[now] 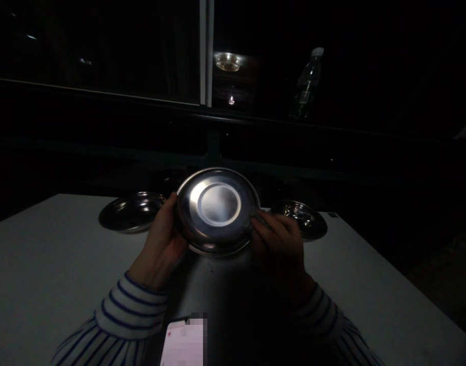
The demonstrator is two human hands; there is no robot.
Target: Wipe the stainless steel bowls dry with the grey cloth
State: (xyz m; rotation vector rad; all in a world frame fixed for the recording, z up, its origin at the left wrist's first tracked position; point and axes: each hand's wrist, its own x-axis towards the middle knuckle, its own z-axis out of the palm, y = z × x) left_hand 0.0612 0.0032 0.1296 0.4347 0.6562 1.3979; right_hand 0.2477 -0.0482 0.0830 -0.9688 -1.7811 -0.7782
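Note:
A round steel plate is held tilted up above the white table, its underside facing me. My left hand grips its left rim, fingers wrapped behind it. My right hand pinches the right rim, in shadow. Both sleeves are white with dark stripes.
Two more steel plates lie on the table: one at the back left, one at the back right. A phone-like pale object lies near the front edge. A plastic bottle stands in the dark background. The room is very dim.

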